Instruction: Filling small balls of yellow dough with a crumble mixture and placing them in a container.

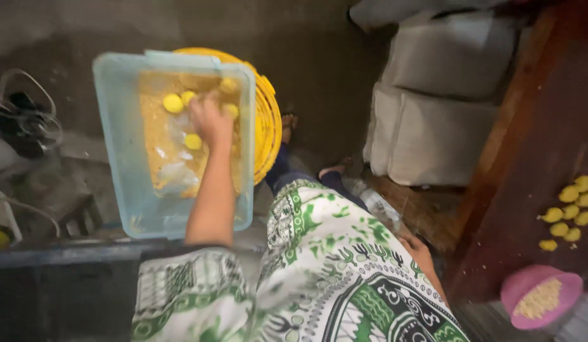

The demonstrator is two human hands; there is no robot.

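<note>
Head view: left hand (210, 119) reaches down into a pale blue plastic tub (116, 158) set on a yellow bucket (268, 120), fingers bent over small round yellow balls (173, 102) that lie in orange-tan crumb at the tub's far end; whether the fingers are clamped on one cannot be told, the fingertips being blurred. Right hand (417, 248) rests low beside the green-and-white patterned garment (332, 266), half hidden by it, grip unreadable. More yellow pieces (569, 212) lie on the wooden table (535, 158), partly cut off at the frame edge.
</note>
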